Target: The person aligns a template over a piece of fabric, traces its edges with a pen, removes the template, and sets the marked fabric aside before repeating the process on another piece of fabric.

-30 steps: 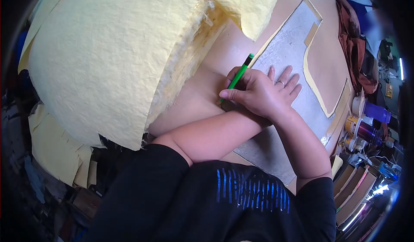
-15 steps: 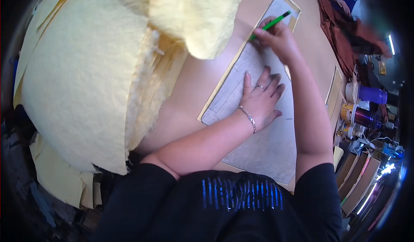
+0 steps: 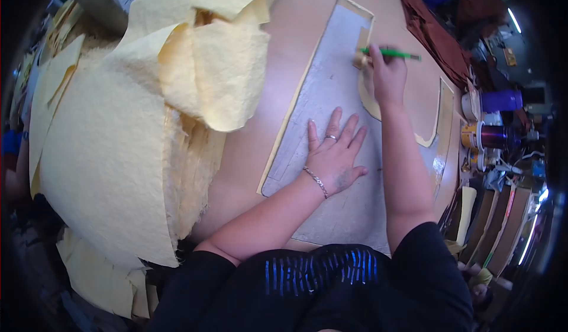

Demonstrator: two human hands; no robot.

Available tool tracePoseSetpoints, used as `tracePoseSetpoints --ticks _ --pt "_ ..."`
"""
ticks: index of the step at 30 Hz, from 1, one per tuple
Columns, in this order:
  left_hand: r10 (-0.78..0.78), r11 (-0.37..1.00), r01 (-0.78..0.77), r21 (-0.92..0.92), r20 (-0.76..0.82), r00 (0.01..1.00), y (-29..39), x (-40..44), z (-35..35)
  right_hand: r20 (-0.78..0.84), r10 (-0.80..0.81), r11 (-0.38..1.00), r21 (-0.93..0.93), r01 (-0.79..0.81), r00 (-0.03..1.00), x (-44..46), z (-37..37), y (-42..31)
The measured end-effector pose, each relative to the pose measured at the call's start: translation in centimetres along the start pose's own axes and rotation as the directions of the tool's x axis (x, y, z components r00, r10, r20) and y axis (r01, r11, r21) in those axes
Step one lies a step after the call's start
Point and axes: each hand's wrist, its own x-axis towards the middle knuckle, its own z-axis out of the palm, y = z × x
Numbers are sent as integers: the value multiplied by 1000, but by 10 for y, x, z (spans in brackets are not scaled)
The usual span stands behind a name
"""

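A long grey template (image 3: 328, 65) lies on the table, with pale yellow material (image 3: 370, 102) showing along its edges. My left hand (image 3: 337, 157) presses flat on the template's middle, fingers spread. Closed around a slim green pen (image 3: 402, 54), my right hand (image 3: 387, 80) is at the template's upper right edge, by the notch where the outline curves inward. The pen's tip end is blurred and partly hidden by the fingers.
Thick yellow fibrous sheets (image 3: 106, 148) are heaped on the left. Brown cloth (image 3: 432, 33) lies along the far right edge. A purple container (image 3: 500, 100), a dark tumbler (image 3: 497, 137) and cardboard pieces (image 3: 503, 231) stand at the right.
My right hand has gone from the template's left edge to its right edge with the pen, which now points left. My left hand stays flat on the template. The whole view has shifted.
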Motion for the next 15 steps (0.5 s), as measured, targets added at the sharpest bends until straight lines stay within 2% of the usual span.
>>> tracePoseSetpoints --ticks 2,4,5,7,9,10,13,15 --pt "2 999 -2 35 12 1000 1 1 0 -72 128 992 24 -127 989 -39 -22 -8" --pt "7 998 -8 58 27 1000 2 2 -4 -166 96 981 181 -65 981 -65 -35 8" --pt "10 997 -13 75 37 999 4 1 -6 -199 67 993 106 -47 978 -74 -42 25" --pt "37 995 -38 89 15 999 4 2 -11 -246 87 941 339 1 965 -83 -40 21" --pt "70 991 -72 114 18 997 0 6 -13 -238 97 945 326 -15 967 -84 -41 21" --pt "92 990 -87 114 -37 995 -2 10 -15 -232 106 948 318 -27 967 -83 -41 22" --pt "138 990 -138 15 -26 990 -25 39 -22 -258 122 967 249 -56 958 -83 -41 25" --pt "215 976 -219 -6 -183 959 -50 79 -27 -239 112 970 237 -54 965 -83 -43 23"
